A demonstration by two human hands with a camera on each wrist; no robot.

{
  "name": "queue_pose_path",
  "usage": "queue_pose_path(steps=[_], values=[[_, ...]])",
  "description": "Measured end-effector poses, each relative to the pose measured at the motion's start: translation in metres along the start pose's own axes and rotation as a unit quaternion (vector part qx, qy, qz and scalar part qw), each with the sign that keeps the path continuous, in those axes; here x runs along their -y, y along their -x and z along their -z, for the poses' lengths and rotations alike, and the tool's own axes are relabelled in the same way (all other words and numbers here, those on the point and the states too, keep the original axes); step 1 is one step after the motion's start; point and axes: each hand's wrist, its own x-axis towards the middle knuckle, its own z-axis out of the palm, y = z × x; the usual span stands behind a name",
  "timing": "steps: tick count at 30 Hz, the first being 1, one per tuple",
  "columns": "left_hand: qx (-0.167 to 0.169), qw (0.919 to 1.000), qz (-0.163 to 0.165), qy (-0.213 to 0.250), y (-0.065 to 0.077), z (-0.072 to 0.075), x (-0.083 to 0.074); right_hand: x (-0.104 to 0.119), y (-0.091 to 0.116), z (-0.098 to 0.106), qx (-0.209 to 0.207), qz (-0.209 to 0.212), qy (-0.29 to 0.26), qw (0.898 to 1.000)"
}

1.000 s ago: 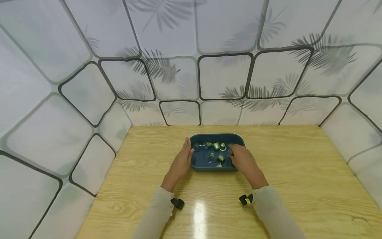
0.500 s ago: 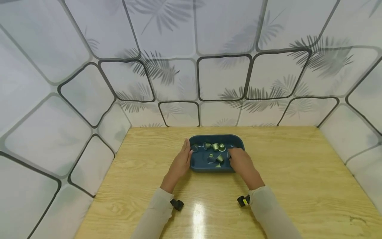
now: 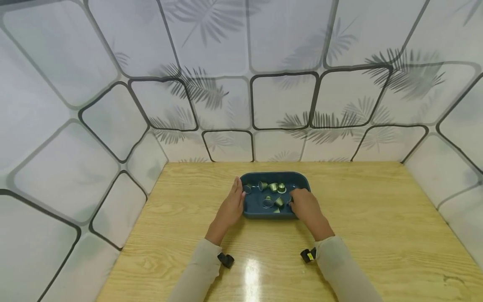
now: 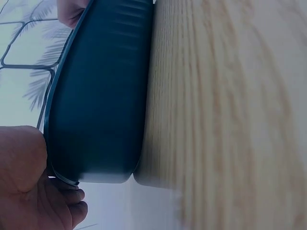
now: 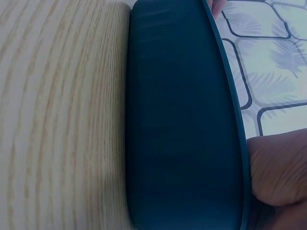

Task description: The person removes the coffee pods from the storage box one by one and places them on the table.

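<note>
A dark blue tray [image 3: 269, 216] holds several green coffee capsules [image 3: 273, 187], some upright and others tipped on their sides. At its left end my left hand [image 3: 230, 206] grips the rim, thumb on the inner side and fingers along the outside; the left wrist view shows those fingers [image 4: 76, 211] bent around the tray's corner. My right hand [image 3: 306, 206] reaches over the right end with fingers curled down inside, pinching a coffee capsule [image 3: 290, 201] that is mostly hidden. In the right wrist view the tray wall [image 5: 187, 115] conceals its fingertips.
The tray stands on a light wooden table [image 3: 377, 218], towards its back edge. Patterned cloth walls [image 3: 284, 100] rise behind it and at both sides. A small green triangular scrap [image 3: 277, 211] lies near the tray's front wall.
My right hand has shifted slightly towards me and lower into the tray, and the capsule at its fingertips shows less. The left hand keeps its grip on the rim.
</note>
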Motion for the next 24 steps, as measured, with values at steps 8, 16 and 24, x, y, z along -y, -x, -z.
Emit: queue_pose_path(steps=[8,16,24], values=[[-0.005,1.0000,-0.007,-0.003,-0.0004,-0.0003,0.0009,-0.0002,-0.0022,-0.0018,0.002,-0.010,0.004,1.000],[0.003,1.0000,0.000,-0.005,0.0006,-0.0022,0.0016,-0.0007,-0.0020,-0.0033,0.008,-0.008,-0.007,1.000],[0.008,0.9999,0.003,-0.010,0.0003,-0.0040,0.0019,-0.0012,-0.0046,-0.0036,0.022,-0.017,-0.026,0.999]])
